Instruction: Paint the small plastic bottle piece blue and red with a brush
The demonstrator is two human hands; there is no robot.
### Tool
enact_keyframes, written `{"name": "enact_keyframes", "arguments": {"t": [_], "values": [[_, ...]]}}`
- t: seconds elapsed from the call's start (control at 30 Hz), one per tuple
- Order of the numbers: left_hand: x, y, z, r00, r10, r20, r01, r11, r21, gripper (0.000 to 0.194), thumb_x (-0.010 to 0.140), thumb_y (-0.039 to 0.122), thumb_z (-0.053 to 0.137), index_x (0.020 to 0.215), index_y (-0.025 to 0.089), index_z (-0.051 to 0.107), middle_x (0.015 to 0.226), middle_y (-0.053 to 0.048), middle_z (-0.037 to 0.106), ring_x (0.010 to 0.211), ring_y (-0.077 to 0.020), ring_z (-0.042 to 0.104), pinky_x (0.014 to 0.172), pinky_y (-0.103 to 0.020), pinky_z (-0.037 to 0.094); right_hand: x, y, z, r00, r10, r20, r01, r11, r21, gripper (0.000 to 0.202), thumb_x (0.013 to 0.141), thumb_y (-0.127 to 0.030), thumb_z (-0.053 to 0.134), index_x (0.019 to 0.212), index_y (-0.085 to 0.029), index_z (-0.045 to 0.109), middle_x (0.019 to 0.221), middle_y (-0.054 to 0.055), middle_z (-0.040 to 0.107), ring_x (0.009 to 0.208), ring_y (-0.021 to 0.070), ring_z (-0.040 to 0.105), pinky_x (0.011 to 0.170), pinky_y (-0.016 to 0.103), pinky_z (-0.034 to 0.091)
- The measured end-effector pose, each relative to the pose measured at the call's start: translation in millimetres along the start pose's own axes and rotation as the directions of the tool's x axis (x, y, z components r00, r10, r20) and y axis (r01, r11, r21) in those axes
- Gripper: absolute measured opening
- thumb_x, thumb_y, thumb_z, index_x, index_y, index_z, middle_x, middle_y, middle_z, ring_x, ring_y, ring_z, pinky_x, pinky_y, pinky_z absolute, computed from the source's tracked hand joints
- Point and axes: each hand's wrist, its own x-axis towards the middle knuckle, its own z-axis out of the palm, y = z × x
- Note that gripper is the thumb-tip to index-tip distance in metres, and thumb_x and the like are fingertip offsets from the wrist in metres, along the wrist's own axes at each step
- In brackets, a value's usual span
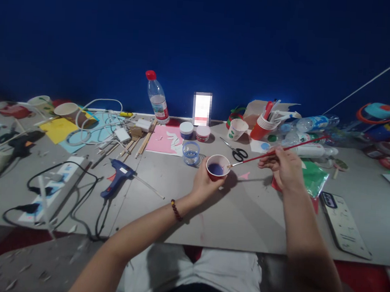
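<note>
The paper cup (218, 158) sits near the middle of the table (233, 219), dark bluish-purple liquid (216, 169) inside it; the left hand (206, 185) curls around its side, fingers closed on the wall; the right hand (288, 167) pinches a red-handled paintbrush (253, 159) between thumb and fingers, the bristle end at the cup's right rim, though whether it touches is too small to tell; just beyond the cup to the left stands a clear bluish container (191, 155), with a blue jar (186, 131) and a pink jar (203, 133) side by side behind it; black-handled scissors (240, 155) lie to the cup's right; farther out, a blue glue gun (120, 176) lies at left, a phone (347, 223) at far right, near the table's front edge.
</note>
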Motion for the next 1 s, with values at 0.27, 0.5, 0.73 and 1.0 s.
{"name": "enact_keyframes", "arguments": {"t": [0.27,0.5,0.73,1.0], "values": [[1,-7,-0.2,0.998,0.048,-0.027,-0.046,0.996,0.077,0.055,0.07,0.029,0.083,0.114,0.029,0.051,0.114,-0.004,0.061,0.107,-0.0247,0.06,0.092,-0.043,0.048,-5,-1,5,0.998,-0.057,0.029,0.057,0.998,-0.014,0.038,0.072,-0.051,0.081,0.071,-0.017,0.064,0.052,0.001,0.068,0.04,0.0147,0.064,0.042,0.024,0.058],[2,-7,-0.7,0.996,0.093,-0.005,-0.092,0.991,0.096,0.051,0.073,0.028,0.081,0.114,0.029,0.052,0.115,-0.003,0.061,0.109,-0.0248,0.06,0.093,-0.043,0.048,-6,-5,1,0.994,-0.111,-0.011,0.11,0.992,-0.062,0.041,0.069,-0.052,0.083,0.069,-0.016,0.064,0.052,0.002,0.067,0.041,0.0158,0.065,0.041,0.024,0.058],[3,-12,0.1,0.994,0.11,-0.025,-0.107,0.989,0.103,0.052,0.071,0.026,0.083,0.113,0.031,0.053,0.115,-0.004,0.061,0.11,-0.0272,0.06,0.093,-0.046,0.048,-5,-7,-1,0.994,-0.098,-0.043,0.095,0.994,-0.061,0.054,0.056,-0.061,0.088,0.07,-0.014,0.065,0.051,0.004,0.067,0.041,0.0172,0.065,0.04,0.024,0.058],[2,-7,-1.0,0.996,0.084,-0.016,-0.083,0.992,0.091,0.05,0.072,0.026,0.082,0.113,0.03,0.053,0.113,-0.004,0.062,0.108,-0.0264,0.06,0.091,-0.045,0.049,-6,-9,0,0.993,-0.109,-0.052,0.105,0.992,-0.074,0.054,0.057,-0.061,0.087,0.068,-0.014,0.065,0.05,0.004,0.067,0.041,0.0176,0.066,0.04,0.025,0.059]]}}
